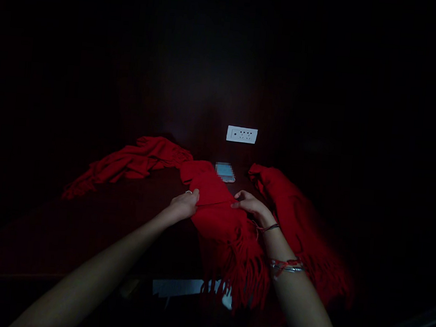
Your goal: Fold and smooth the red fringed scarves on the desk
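A red fringed scarf lies on a dark table, its fringe hanging past the front edge. My left hand grips the scarf's left edge, thumb on top and fingers closed. On the opposite edge, my right hand pinches the cloth between thumb and fingers. A crease runs across the scarf between both hands. To the right lies another red fringed scarf, partly behind my right forearm. Crumpled red fringed cloth stretches off to the left; whether it joins the middle scarf I cannot tell.
A pale, blurred flat object rests just behind the middle scarf. Beyond it, a white power socket panel is set in the dark upright surface. White paper-like material shows below the table's front edge. The surroundings are very dark.
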A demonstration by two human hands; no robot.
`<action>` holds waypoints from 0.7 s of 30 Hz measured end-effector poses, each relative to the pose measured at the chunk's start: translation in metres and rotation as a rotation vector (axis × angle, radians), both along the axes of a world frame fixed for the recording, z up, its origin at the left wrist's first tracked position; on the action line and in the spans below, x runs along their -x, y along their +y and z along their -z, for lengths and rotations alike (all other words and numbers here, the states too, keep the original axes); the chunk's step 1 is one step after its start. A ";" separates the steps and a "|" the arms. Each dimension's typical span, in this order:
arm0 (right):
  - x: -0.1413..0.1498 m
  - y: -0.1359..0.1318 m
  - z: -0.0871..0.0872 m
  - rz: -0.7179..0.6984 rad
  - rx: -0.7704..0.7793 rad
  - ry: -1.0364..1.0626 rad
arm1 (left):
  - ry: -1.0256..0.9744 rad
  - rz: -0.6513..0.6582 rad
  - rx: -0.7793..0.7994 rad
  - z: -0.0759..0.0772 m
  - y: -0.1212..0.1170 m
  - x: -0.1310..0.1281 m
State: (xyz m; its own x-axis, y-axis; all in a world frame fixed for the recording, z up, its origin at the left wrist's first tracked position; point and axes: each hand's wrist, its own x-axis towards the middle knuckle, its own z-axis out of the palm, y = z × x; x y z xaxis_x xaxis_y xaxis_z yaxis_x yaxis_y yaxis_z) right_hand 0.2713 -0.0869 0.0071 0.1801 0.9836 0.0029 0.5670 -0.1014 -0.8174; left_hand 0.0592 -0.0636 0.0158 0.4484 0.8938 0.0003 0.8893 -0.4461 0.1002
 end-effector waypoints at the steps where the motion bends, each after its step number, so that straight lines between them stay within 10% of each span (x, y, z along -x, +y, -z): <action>1: -0.003 -0.002 -0.002 -0.027 0.040 0.042 | -0.017 0.008 0.031 -0.003 0.001 0.003; 8: -0.007 -0.010 -0.013 -0.096 0.079 0.229 | -0.302 0.038 0.338 -0.016 -0.010 0.009; 15: -0.003 -0.057 -0.033 -0.209 0.140 0.360 | -0.302 -0.102 0.078 -0.003 -0.047 0.015; 21: 0.000 -0.089 -0.031 -0.182 0.143 0.434 | -0.756 -0.039 0.281 0.007 -0.059 0.010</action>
